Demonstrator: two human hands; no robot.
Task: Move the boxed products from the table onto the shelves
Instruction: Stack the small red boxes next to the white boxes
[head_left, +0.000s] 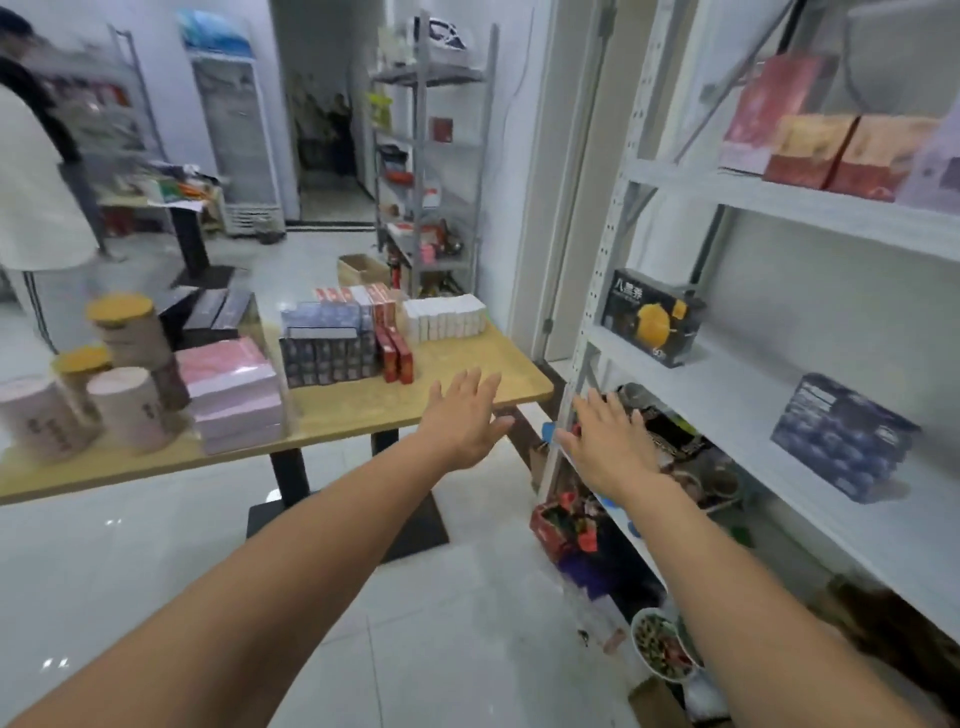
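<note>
Hands: left hand (464, 415) and right hand (608, 441) both stretched forward, palms down, fingers spread flat, neither holding anything. Left hand hovers over the near right corner of the table (358, 405); right hand hovers beside the front upright of the white shelves (737, 395).

Table stock, boxed products:
- white boxes (444, 317), one row, far right edge.
- red boxes (397, 356), upright, just left of the white row; more red-and-white ones behind. Print too blurred to read.
- dark blue boxes (327, 345), stacked block, middle of the far edge, touching the red ones.
- pink boxes (234, 395), flat stack, left of the blue block.
- round canisters (122, 374), yellow lids, near the left edge; labels unreadable.

Shelf stock:
- black box (652, 317) with a yellow fruit picture, middle shelf, front corner near the upright. White Chinese characters on top, first one "八"; "50" at the bottom.
- blue box (841, 436), blueberry picture, same shelf, well apart from the black one, tilted.
- red and orange boxes (831, 150), upper shelf, side by side; writing blurred.

Another person (36, 182), white top, stands beyond the far left corner of the table.
</note>
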